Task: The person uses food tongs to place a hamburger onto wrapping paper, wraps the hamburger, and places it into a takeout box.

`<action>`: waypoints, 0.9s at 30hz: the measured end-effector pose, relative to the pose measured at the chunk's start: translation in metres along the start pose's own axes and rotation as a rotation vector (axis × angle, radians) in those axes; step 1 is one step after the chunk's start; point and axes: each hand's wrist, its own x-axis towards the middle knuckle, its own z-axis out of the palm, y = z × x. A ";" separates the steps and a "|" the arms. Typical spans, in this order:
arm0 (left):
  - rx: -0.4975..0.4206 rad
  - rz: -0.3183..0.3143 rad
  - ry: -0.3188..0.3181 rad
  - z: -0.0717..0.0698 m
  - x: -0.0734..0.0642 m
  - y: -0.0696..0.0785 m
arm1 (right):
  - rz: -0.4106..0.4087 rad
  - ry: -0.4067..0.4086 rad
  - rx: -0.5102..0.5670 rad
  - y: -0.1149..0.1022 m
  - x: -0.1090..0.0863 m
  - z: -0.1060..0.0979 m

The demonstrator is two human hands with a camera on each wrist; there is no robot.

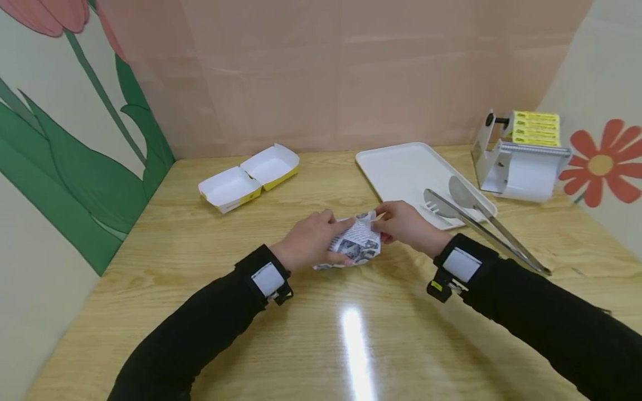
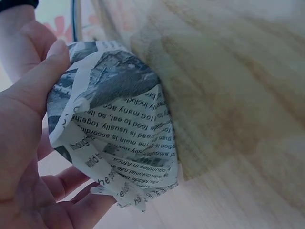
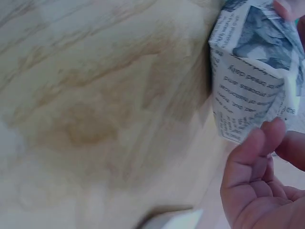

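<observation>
A bundle wrapped in newsprint-patterned paper [image 1: 357, 240] is between both hands, low over the table. My left hand [image 1: 312, 236] grips its left side; in the left wrist view the thumb lies along the top and the fingers curl beneath. That view also shows the near end of the paper [image 2: 128, 129] with loose, creased folds. At the other end my right hand [image 1: 407, 225] pinches the paper's edge between thumb and fingertips [image 3: 274, 131]. Whatever the paper encloses is hidden.
At the back left lies an opened white-and-yellow carton [image 1: 232, 188]. A white tray [image 1: 396, 167] sits at the back right, with metal tongs [image 1: 494, 234] resting across its corner. Behind it stands a dispenser [image 1: 534, 161] with a roll of yellow labels [image 1: 535, 128].
</observation>
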 end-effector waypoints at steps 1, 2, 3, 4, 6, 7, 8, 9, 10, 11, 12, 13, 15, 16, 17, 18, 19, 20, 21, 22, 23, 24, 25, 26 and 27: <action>0.000 -0.004 -0.001 0.000 0.000 0.000 | 0.006 -0.014 0.016 0.001 0.000 0.000; 0.003 -0.003 -0.003 0.001 0.000 0.000 | 0.012 -0.032 0.030 0.002 0.000 0.000; 0.004 -0.002 -0.007 0.001 0.000 0.000 | 0.015 -0.048 0.040 0.003 0.000 -0.001; 0.005 -0.001 -0.010 0.001 0.000 0.000 | 0.015 -0.059 0.040 0.004 -0.001 -0.002; 0.009 0.001 -0.015 0.002 0.000 0.001 | -0.008 -0.062 0.005 0.004 -0.002 -0.006; 0.008 0.002 -0.016 0.002 0.000 0.001 | -0.032 -0.048 -0.040 0.004 -0.002 -0.007; 0.006 0.004 -0.016 0.002 0.000 0.001 | -0.060 -0.024 -0.105 0.003 -0.002 -0.008; 0.006 0.004 -0.014 0.001 0.000 0.001 | -0.088 0.008 -0.176 0.002 -0.001 -0.008; 0.004 0.004 -0.010 0.001 -0.001 0.002 | -0.111 0.037 -0.243 0.000 -0.001 -0.007; 0.001 0.001 -0.008 0.001 -0.001 0.002 | -0.133 0.064 -0.300 -0.002 0.000 -0.005; -0.004 -0.002 -0.006 0.001 -0.002 0.003 | -0.151 0.091 -0.349 -0.003 0.001 -0.003; -0.005 -0.006 -0.004 0.001 -0.002 0.003 | -0.167 0.113 -0.390 -0.005 0.001 0.000; -0.014 -0.017 -0.006 0.002 -0.001 0.003 | -0.185 0.147 -0.422 -0.006 0.002 0.005; -0.021 -0.025 -0.009 0.002 -0.001 0.004 | -0.186 0.164 -0.417 -0.007 0.001 0.007; -0.025 -0.032 -0.012 0.003 0.000 0.004 | -0.190 0.188 -0.407 -0.006 0.001 0.008; -0.029 -0.039 -0.015 0.003 0.001 0.004 | -0.193 0.209 -0.396 -0.005 0.000 0.009; -0.032 -0.045 -0.019 0.003 0.001 0.005 | -0.199 0.230 -0.389 -0.004 0.000 0.009; -0.035 -0.052 -0.025 0.003 0.002 0.005 | -0.204 0.250 -0.385 -0.003 0.000 0.009; -0.034 -0.056 -0.028 0.003 0.002 0.005 | -0.213 0.267 -0.382 -0.002 -0.001 0.009; -0.029 -0.062 -0.031 0.003 0.002 0.006 | -0.229 0.284 -0.391 -0.001 -0.001 0.008; -0.023 -0.065 -0.032 0.003 0.003 0.006 | -0.251 0.292 -0.401 0.001 -0.001 0.008; -0.017 -0.066 -0.032 0.002 0.003 0.006 | -0.271 0.300 -0.415 0.003 -0.002 0.008; -0.009 -0.066 -0.031 0.002 0.002 0.006 | -0.289 0.304 -0.428 0.005 -0.002 0.008; -0.003 -0.066 -0.029 0.002 0.002 0.006 | -0.309 0.306 -0.439 0.007 -0.002 0.008; -0.001 -0.067 -0.027 0.001 0.002 0.005 | -0.330 0.307 -0.452 0.009 -0.003 0.008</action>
